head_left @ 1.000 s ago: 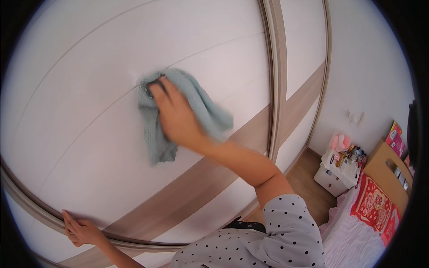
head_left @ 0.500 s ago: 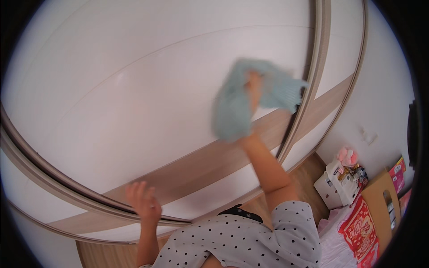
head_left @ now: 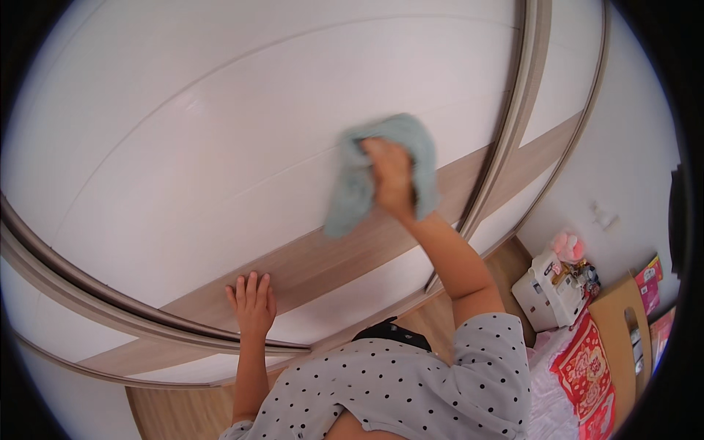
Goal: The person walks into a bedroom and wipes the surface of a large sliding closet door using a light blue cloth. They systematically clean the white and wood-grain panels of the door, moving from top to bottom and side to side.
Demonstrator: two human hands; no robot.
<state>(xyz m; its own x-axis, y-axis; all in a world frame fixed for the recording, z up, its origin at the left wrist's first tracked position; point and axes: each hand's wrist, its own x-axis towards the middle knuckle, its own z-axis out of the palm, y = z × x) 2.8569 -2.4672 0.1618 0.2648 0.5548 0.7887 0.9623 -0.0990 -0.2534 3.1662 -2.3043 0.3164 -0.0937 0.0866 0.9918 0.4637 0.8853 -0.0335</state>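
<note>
Blue-green cloth (head_left: 419, 147) sits grasped in my right hand (head_left: 392, 176) over the white door panel (head_left: 220, 169); on my feed, the left hand (head_left: 254, 309) rests unclenched against its wood-toned band (head_left: 323, 268).

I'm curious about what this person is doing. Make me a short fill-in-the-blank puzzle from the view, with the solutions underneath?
1. The right hand grips the blue-green cloth in front of a mostly ____ door.
2. The left hand, fingers over the door's brownish band, holds ____.
3. The pale shirt is patterned with black ____.

Missing words: white; nothing; dots.
</note>
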